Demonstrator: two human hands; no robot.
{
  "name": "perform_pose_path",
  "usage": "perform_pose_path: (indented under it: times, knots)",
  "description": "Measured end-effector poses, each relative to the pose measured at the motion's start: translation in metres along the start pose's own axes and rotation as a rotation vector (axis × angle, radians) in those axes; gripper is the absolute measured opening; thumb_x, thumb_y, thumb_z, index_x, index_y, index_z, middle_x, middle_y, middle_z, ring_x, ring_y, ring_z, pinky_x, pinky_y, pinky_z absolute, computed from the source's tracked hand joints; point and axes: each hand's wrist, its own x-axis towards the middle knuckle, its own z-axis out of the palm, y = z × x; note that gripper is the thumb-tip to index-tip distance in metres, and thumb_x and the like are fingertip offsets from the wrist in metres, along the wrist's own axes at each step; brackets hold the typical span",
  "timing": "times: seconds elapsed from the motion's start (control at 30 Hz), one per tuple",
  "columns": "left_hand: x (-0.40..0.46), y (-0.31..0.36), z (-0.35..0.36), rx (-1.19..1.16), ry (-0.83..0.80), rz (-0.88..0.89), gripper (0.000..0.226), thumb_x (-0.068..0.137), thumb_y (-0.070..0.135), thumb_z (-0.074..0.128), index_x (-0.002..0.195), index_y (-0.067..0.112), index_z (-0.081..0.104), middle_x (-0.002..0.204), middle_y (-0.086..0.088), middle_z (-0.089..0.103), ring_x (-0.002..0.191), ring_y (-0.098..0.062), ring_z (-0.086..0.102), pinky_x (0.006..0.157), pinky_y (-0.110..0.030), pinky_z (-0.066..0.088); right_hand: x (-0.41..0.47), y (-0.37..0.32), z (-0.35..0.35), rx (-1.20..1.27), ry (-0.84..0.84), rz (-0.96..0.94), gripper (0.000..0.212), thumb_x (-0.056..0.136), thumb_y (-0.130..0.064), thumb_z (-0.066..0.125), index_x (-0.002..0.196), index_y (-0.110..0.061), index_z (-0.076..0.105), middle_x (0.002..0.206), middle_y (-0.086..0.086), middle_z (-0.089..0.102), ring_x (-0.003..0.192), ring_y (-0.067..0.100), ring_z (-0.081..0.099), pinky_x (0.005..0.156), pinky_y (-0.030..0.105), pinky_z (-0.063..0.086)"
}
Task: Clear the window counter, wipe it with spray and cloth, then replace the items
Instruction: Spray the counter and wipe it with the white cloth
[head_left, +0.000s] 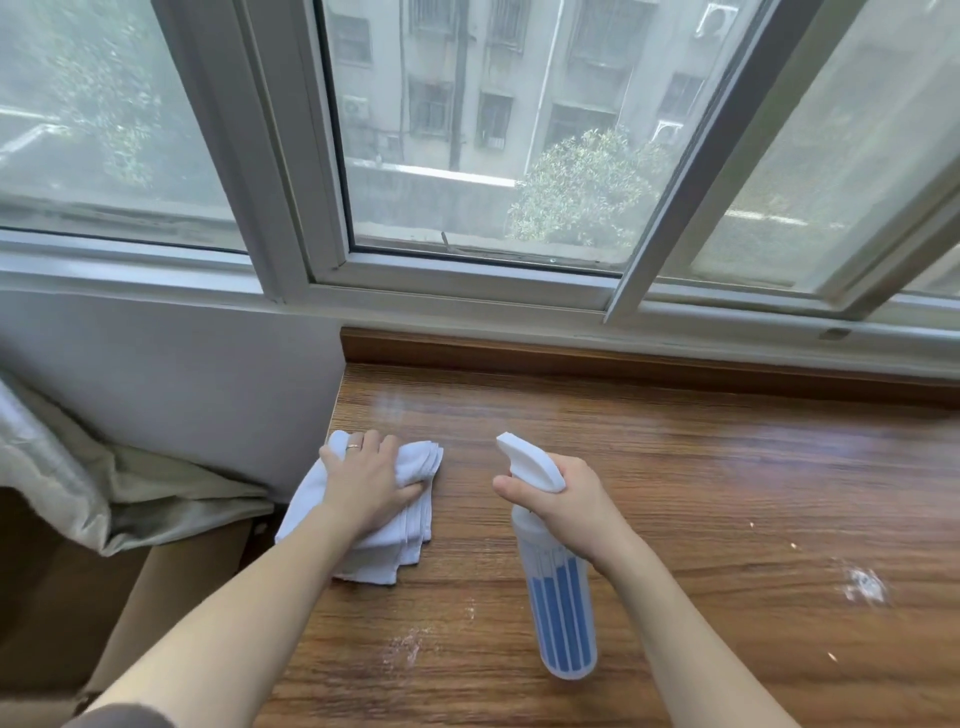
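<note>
Lying off the tabletop's left edge, a pale crumpled fabric (78, 483) slumps over a brown cardboard box (104, 613) on the floor side, against the white wall (171, 364). At the tabletop's (727, 493) left edge, partly hanging over it, sits the folded white cloth (410, 467). The left hand (366, 488) lies on top of it, palm down, fingers curled into the folds and a ring on one finger; its grip is clamped on the cloth and hides most of the cloth's middle. A faint wet sheen shows on the wood just beyond the cloth, toward the back edge, though it may only be glare. Near the front edge, between the two forearms, a patch of white powdery specks (405, 649) marks the wood. To the right of the cloth and well apart from it, the right hand (571, 504) wraps the neck of the spray bottle (561, 608), its grip closed round it below the white trigger head, nozzle aimed at the back-left corner. The bottle is tilted, its blue-striped body slanting toward the front edge. Further right, a second white smudge (865, 584) and a few small crumbs lie on the wood. Along the back edge runs a raised wooden lip under the window frame (467, 291).
</note>
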Motion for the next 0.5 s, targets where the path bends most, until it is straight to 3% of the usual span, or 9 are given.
perform_pose_path:
  times: [0.17, 0.3, 0.5]
  knots:
    - [-0.010, 0.007, -0.010, -0.017, -0.090, -0.056, 0.071, 0.081, 0.077, 0.043, 0.133, 0.029, 0.040, 0.140, 0.003, 0.036, 0.137, -0.023, 0.026, 0.104, -0.069, 0.023, -0.014, 0.005, 0.000, -0.007, -0.002, -0.025, 0.039, 0.081, -0.049, 0.076, 0.066, -0.023, 0.052, 0.062, -0.011, 0.049, 0.058, 0.005, 0.045, 0.063, 0.028, 0.036]
    - [-0.021, 0.011, -0.015, -0.026, -0.208, -0.135, 0.088, 0.074, 0.082, 0.048, 0.146, 0.040, 0.018, 0.156, 0.001, 0.010, 0.146, -0.042, -0.005, 0.103, -0.077, 0.015, -0.024, 0.011, -0.009, -0.019, -0.024, -0.075, 0.038, 0.082, -0.049, 0.076, 0.067, -0.021, 0.055, 0.063, -0.011, 0.052, 0.058, 0.003, 0.046, 0.064, 0.027, 0.037]
    - [-0.037, 0.011, -0.021, -0.041, -0.219, -0.134, 0.097, 0.073, 0.080, 0.052, 0.150, 0.040, 0.009, 0.158, 0.003, 0.005, 0.141, -0.052, 0.002, 0.102, -0.074, 0.025, -0.040, 0.019, -0.012, -0.034, -0.069, -0.080, 0.051, 0.082, -0.051, 0.076, 0.077, -0.003, 0.058, 0.068, -0.006, 0.054, 0.062, 0.007, 0.048, 0.066, 0.030, 0.038]
